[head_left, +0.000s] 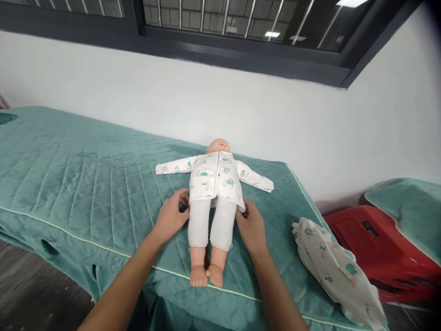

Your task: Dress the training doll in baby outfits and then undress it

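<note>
- Baby doll (pixel 222 218) is lying face-up on the green quilted cover (pixel 86 184).
- Left hand (pixel 173 214) is curling its fingers beside the hip; right hand (pixel 251 225) is bending at the jacket (pixel 206 177) hem; whether they are gripping, I cannot tell.
- Printed cloth (pixel 336 271) is lying rightward; white wall (pixel 241 101) is standing behind.

The white jacket (pixel 206 177) bears teal prints, possibly of animals.

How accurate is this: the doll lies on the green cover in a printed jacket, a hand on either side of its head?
Not its head: the head-camera view shows the left hand and right hand beside the doll's upper legs.
</note>
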A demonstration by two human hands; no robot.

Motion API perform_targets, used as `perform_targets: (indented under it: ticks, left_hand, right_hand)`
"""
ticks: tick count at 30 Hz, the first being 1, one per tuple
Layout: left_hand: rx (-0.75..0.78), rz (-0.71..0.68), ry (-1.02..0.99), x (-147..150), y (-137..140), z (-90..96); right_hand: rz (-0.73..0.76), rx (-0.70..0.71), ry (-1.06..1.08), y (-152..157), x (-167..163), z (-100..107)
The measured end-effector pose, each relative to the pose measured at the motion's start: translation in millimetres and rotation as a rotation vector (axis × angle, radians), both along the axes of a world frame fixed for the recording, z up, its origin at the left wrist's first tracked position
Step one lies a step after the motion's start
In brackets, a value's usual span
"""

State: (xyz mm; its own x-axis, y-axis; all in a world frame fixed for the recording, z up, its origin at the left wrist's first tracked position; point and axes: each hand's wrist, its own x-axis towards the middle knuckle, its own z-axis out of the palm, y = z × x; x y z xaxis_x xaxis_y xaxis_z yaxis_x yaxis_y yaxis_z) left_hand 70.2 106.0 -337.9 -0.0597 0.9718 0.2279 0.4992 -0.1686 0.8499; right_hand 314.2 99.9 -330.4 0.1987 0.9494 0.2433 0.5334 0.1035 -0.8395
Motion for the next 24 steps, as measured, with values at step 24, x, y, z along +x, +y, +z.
perform_targets:
  ticks: [24]
  left_hand:
    - [0.085,0.071,0.076,-5,-12,-8.1]
  right_hand:
    - [-0.199,0.047,-0.085,-14,11,-6]
